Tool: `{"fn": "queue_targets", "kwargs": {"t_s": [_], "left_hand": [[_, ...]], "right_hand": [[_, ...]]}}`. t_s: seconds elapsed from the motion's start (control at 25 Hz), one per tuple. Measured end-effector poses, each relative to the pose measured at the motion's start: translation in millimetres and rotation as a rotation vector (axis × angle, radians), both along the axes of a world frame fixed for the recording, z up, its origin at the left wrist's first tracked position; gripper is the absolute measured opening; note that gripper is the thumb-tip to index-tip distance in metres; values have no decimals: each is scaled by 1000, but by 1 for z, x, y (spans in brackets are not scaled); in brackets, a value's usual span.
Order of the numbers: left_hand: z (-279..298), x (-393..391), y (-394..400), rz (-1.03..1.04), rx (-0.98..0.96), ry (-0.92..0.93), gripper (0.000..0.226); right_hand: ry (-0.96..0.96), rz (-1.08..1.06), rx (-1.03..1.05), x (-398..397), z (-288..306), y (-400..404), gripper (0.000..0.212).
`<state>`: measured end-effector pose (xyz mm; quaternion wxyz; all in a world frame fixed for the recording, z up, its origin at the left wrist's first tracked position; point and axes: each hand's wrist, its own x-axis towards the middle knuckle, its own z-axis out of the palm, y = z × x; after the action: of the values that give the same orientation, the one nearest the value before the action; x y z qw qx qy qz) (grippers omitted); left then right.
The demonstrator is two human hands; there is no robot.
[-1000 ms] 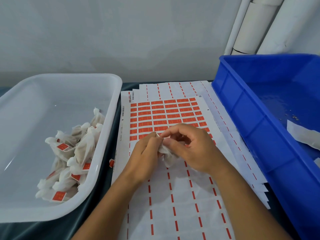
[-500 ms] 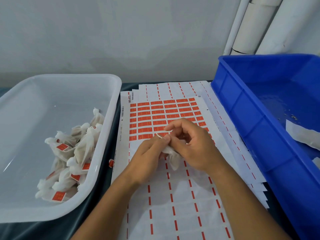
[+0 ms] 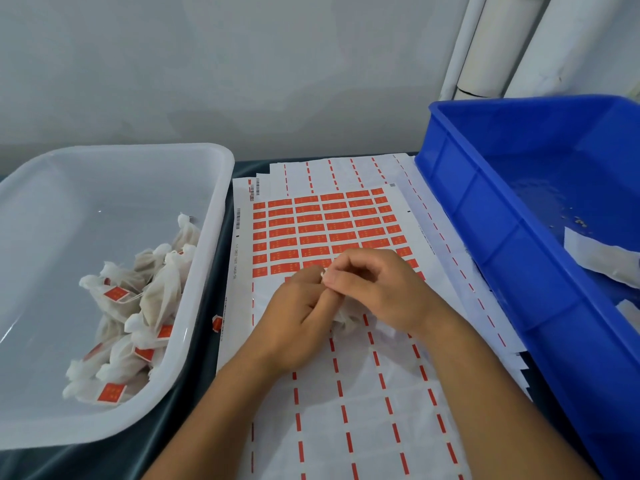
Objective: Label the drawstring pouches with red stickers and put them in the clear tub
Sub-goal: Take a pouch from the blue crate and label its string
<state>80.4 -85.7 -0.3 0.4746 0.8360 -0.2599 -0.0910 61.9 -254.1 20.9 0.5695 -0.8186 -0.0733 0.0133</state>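
Observation:
A small white drawstring pouch [image 3: 346, 322] is held between both hands over the sticker sheet [image 3: 329, 226], mostly hidden by fingers. My left hand [image 3: 294, 320] grips the pouch from the left. My right hand [image 3: 377, 289] pinches its top from the right, fingertips meeting the left hand's. Rows of red stickers fill the sheet's upper half; below the hands the sheet shows only red dashes. The clear tub [image 3: 214, 237] at left holds several labelled pouches [image 3: 138, 306].
A blue bin [image 3: 502, 244] stands at right with white pouches [image 3: 599, 256] inside. More used sheets [image 3: 346, 171] lie stacked under the top one. One loose red sticker [image 3: 217, 323] lies on the dark table beside the tub. White pipes [image 3: 502, 43] stand behind.
Both hands shifted slightly forward and right over the sheet, still holding the pouch; the fingertips have closed tighter together at its top.

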Motion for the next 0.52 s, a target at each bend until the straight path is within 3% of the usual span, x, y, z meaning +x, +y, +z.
{"fn": "queue_targets", "kwargs": {"t_s": [0.2,0.4,0.52], "left_hand": [[-3,1,0,-23,46,-71,50],[0,-2,-1,2,79,-146,43],[-1,-4,-4,-19,70,-137,51]], "right_hand": [[10,-22,22,-1,3,1,11],[-46,-190,42,-1,2,1,8],[-101,-118,73,-2,5,1,4]]}}
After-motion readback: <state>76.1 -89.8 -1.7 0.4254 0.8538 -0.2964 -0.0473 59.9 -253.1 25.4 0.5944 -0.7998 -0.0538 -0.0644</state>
